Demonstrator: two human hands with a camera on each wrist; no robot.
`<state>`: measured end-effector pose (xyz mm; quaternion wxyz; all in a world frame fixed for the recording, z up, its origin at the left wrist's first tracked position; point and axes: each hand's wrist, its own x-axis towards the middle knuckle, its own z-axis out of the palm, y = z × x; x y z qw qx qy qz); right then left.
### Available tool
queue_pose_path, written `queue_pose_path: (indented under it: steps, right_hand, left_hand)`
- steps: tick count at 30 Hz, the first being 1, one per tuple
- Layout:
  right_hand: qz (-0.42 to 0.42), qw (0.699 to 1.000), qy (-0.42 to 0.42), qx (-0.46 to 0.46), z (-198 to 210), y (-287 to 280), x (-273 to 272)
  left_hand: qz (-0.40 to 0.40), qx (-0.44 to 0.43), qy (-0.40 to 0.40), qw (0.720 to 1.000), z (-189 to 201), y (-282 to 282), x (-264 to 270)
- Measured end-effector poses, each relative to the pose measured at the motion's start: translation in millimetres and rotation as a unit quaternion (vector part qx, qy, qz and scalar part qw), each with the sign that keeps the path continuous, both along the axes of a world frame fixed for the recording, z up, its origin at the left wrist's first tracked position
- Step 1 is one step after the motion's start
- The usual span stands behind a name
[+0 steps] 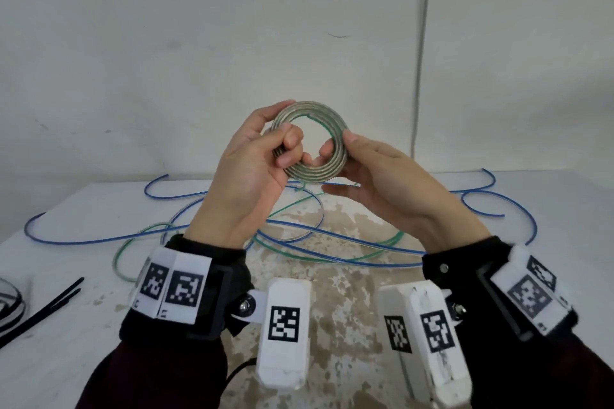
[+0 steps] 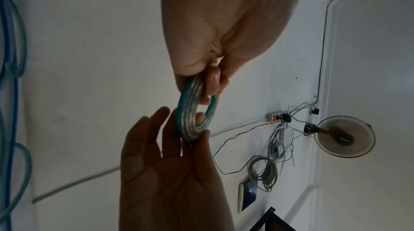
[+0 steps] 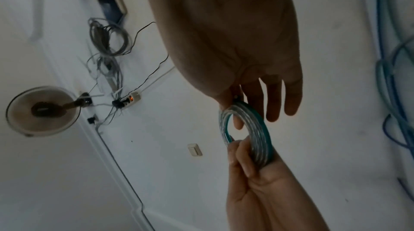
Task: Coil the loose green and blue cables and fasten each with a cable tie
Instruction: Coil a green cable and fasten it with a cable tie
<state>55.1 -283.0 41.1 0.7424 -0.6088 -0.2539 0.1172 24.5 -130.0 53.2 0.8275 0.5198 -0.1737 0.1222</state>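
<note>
I hold a flat coil of green cable (image 1: 312, 139) up above the table, a round ring of several turns. My left hand (image 1: 265, 156) grips its left side, thumb through the hole and fingers curled round the turns (image 2: 192, 109). My right hand (image 1: 352, 159) pinches the coil's right edge (image 3: 248, 134) between thumb and index finger, the other fingers straight. The rest of the green cable (image 1: 332, 252) trails down onto the table, tangled with the loose blue cable (image 1: 99, 239). Two black cable ties (image 1: 43, 309) lie at the left of the table.
The white table (image 1: 83, 209) has a worn, mottled patch (image 1: 332, 292) in the middle near me. A clear round thing (image 1: 8, 305) sits at the far left edge. A white wall rises behind the table, with a grey conduit (image 1: 422, 60) running down at the right.
</note>
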Motion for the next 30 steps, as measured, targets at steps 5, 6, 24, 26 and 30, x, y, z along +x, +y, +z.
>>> queue_pose_path:
  steps: [5, 6, 24, 26, 30]
  right_hand:
    - [-0.012, 0.999, -0.018, 0.023, 3.8, -3.0, 0.0]
    - [-0.016, 0.999, -0.040, -0.011, 4.7, -5.5, -0.4]
    - [-0.045, 0.993, -0.048, -0.100, 1.9, 6.4, -7.3]
    - [-0.047, 0.993, -0.056, -0.096, -0.2, 7.5, -6.6]
    - [-0.055, 0.992, -0.068, -0.096, -7.4, 12.8, -5.4]
  left_hand:
    - [0.000, 0.015, 0.019, 1.000, 1.2, -1.2, -2.4]
    - [0.004, 0.036, 0.030, 0.999, 1.8, -0.4, -2.9]
    - [0.111, 0.247, -0.014, 0.963, -2.0, -1.8, -6.8]
    - [0.109, 0.244, -0.016, 0.964, -1.1, -1.4, -7.7]
    - [0.088, 0.229, 0.005, 0.969, -8.1, 0.9, -13.7]
